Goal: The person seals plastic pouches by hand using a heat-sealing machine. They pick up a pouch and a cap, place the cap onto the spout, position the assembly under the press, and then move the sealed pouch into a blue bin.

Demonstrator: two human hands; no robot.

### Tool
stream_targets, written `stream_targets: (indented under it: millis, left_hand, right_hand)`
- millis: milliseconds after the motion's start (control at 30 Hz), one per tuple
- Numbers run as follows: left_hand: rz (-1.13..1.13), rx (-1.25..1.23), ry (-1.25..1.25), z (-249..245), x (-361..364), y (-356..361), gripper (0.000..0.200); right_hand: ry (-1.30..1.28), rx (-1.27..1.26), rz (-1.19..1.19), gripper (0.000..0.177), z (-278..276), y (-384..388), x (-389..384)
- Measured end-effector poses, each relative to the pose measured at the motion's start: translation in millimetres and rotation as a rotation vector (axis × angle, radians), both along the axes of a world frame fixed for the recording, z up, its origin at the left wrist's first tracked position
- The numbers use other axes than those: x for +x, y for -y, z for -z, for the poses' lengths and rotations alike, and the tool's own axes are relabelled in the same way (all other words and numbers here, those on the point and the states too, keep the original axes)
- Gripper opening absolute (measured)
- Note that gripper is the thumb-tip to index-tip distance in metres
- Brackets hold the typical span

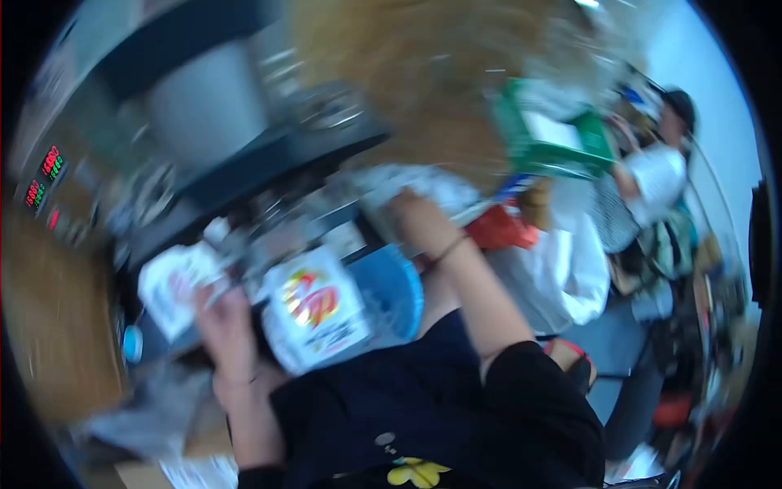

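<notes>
The picture is tilted and heavily blurred. My left hand [220,314] grips a white packet [173,287] with faint red print at the left. Beside it a larger white packet with a red and yellow logo [316,313] rests against my dark shirt, half over a blue round basin [397,292]. My right hand [413,213] reaches up to a pale crumpled heap [423,186] by the dark machine frame [269,159]; blur hides whether its fingers hold anything. A thin band circles the right wrist.
A panel with red and green digits [45,181] sits far left above a brown surface [57,326]. A green crate [554,138] and red packet [501,228] lie to the right. Two other people in white tops [656,175] [566,273] are at the right.
</notes>
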State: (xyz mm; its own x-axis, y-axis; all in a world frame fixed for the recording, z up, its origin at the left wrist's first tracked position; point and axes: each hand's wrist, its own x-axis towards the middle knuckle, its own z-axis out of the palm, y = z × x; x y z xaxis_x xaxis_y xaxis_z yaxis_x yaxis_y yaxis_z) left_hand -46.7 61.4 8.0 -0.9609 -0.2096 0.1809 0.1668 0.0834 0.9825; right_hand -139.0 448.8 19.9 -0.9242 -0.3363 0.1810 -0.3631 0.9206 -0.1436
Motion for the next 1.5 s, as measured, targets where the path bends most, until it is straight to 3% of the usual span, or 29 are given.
stream_targets:
  millis: [33,100,133,200,300,400,500,700,833,933,1033,1067,1167,1233,1300,1400,1500]
  left_hand:
    - [-0.276,-0.356,-0.22,7,-7,21,0.06]
    - [-0.453,-0.976,-0.219,-2,-4,46,0.069]
    - [-0.426,-1.223,-0.195,9,-1,59,0.071]
    - [-0.151,-1.455,0.17,10,17,50,0.074]
    - [-0.174,-1.445,-0.026,8,49,40,0.065]
    - [-0.108,-1.363,-0.011,17,47,66,0.051]
    - [-0.146,-1.146,-0.001,29,35,92,0.049]
    - [-0.166,-1.211,-0.276,11,28,97,0.029]
    - [-0.104,-1.188,-0.213,4,19,104,0.026]
    - [-0.189,-0.998,-0.278,19,10,128,0.019]
    - [-0.345,-0.766,-0.327,19,28,121,0.021]
    - [-0.308,-0.646,-0.166,17,40,119,0.026]
    - [-0.057,0.008,-0.191,13,63,65,0.029]
    - [0.133,0.103,-0.07,7,72,35,0.032]
    - [0.189,0.143,0.035,0,78,-2,0.025]
    - [0.287,-0.097,0.12,33,76,-18,0.016]
    - [0.397,-0.202,0.195,42,78,-36,0.015]
  right_hand:
    - [0.017,-0.098,0.07,0.025,3,1,1]
    - [-0.064,-0.175,0.119,0.023,5,6,11]
    - [-0.061,-0.162,0.132,0.014,-5,10,15]
    - [-0.093,-0.256,0.156,0.016,-8,9,22]
    - [-0.266,-0.442,0.074,0.017,5,8,26]
    - [-0.354,-0.497,0.098,0.022,16,7,27]
    - [-0.409,-0.539,0.109,0.027,16,6,26]
    - [-0.515,-0.61,0.077,0.028,11,7,32]
    - [-0.54,-0.633,0.017,0.029,12,3,35]
    - [-0.543,-0.752,-0.062,0.03,8,0,42]
    - [-0.428,-0.951,0.023,0.03,-6,-5,65]
    - [-0.373,-0.985,0.074,0.028,-7,-6,73]
    - [-0.374,-1.055,0.038,0.024,-5,5,86]
    - [-0.257,-0.944,-0.136,0.018,-15,19,98]
    - [-0.239,-0.716,-0.331,0.015,-7,38,103]
    - [-0.216,-0.745,-0.451,0.013,-12,58,112]
    - [-0.045,-1.035,-0.379,0.016,-29,64,115]
